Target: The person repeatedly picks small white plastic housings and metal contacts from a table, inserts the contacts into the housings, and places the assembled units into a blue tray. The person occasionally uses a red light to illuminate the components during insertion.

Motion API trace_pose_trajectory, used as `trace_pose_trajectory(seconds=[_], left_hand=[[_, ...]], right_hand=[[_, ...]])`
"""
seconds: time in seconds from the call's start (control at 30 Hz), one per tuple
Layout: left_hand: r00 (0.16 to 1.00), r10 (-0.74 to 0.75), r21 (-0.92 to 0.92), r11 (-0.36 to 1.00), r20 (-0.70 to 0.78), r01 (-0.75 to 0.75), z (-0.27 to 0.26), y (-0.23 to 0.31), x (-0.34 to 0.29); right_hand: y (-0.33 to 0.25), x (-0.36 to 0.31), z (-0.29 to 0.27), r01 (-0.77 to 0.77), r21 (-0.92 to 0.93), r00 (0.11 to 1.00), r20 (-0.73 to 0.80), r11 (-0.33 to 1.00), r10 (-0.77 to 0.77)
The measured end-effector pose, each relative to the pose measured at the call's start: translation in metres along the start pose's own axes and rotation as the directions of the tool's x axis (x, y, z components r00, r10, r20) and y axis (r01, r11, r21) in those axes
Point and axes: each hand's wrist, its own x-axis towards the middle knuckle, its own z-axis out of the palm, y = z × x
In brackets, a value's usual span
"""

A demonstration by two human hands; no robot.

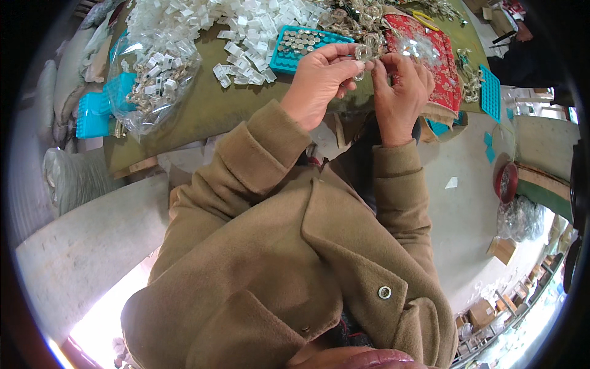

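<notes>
A brown coat (246, 258) lies nearest; beyond it, the left hand (321, 80) and right hand (401, 92), fingertips nearly closed, pinch a small shiny piece (362, 53) between them, the left nearer the blue tray (284, 66).

Table (227, 104), left: I see a bag (187, 71), a bin (91, 117) just left of it.
Table, middle: beyond the left hand (316, 80), discs (301, 42) in a tray (283, 65); a heap of pieces (246, 37) left of that.
Table, right: cloth (445, 80) beyond and right of the right hand (402, 92).
</notes>
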Motion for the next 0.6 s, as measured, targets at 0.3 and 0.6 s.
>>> trace_pose_trajectory(seconds=[0.3,0.6], left_hand=[[0.980,-0.103,-0.113,0.990,-0.167,0.085,0.006,-0.015,0.007],[0.979,-0.171,-0.121,0.980,-0.110,0.158,0.010,-0.017,0.005]], right_hand=[[0.016,-0.014,-0.002,-0.538,0.585,0.842,0.401,0.606,0.360],[0.025,-0.019,-0.004,-0.575,0.722,0.807,0.426,0.385,0.408]])
